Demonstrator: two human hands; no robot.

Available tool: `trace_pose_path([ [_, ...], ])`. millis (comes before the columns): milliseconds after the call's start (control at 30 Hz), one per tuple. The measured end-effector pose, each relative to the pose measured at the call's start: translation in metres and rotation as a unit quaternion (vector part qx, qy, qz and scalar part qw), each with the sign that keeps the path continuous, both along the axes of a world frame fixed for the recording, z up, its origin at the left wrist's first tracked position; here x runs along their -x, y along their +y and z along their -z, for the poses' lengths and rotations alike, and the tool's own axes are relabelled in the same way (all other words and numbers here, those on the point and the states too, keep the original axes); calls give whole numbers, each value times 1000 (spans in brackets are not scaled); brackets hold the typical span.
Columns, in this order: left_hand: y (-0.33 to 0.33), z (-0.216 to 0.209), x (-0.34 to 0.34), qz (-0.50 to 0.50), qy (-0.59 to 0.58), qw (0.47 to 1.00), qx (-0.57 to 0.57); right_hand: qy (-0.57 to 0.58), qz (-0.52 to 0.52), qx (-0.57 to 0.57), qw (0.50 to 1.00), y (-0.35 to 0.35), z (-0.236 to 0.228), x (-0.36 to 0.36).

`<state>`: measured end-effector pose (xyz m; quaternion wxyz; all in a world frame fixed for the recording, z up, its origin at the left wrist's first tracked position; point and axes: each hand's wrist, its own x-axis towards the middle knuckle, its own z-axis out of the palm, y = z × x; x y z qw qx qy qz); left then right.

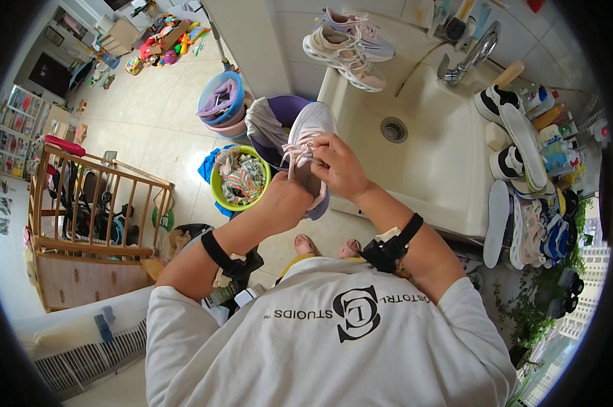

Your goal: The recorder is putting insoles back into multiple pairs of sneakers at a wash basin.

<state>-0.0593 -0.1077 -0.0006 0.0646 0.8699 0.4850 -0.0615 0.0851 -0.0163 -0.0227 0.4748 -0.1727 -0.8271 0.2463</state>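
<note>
A pale grey-white sneaker (pixel 313 123) with pink laces is in front of me, toe pointing away, beside the sink's near left corner. My left hand (pixel 287 202) is closed on the left side of its opening, with the thumb side up by the laces and the other fingers partly hidden. On the other side my right hand (pixel 339 167) pinches the pink shoelace (pixel 297 150) near the top of the tongue. Behind the sneaker stands a purple bucket (pixel 283 110) with grey-white cloth over its rim.
The white sink (pixel 415 178) is at my right, with a pair of sneakers (pixel 350 51) on its far left corner and a chrome faucet (pixel 474 54) behind. Shoes, insoles (pixel 497 224) and bottles line its right side. A green basin (pixel 216 182) of clothes and a wooden crib (pixel 96 197) stand left.
</note>
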Motion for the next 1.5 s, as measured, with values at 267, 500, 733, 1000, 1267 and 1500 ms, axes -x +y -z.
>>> trace_pose_path([
  [267,15,-16,1,2,-25,993,118,-54,12,17,998,6,6,-3],
  [500,22,-17,-5,-32,-54,967,245,-9,2,-26,1000,5,-1,2],
  [733,37,-7,-1,-15,-66,960,270,-40,13,11,999,13,9,-3],
  [1000,22,-17,-8,-65,-87,978,180,-16,119,287,950,-11,11,-20],
  [1267,13,-22,-15,-128,-75,970,190,-80,-96,670,732,-4,42,-43],
  [1500,-3,-32,-8,-57,-170,984,-21,113,-163,729,655,-4,25,-46],
])
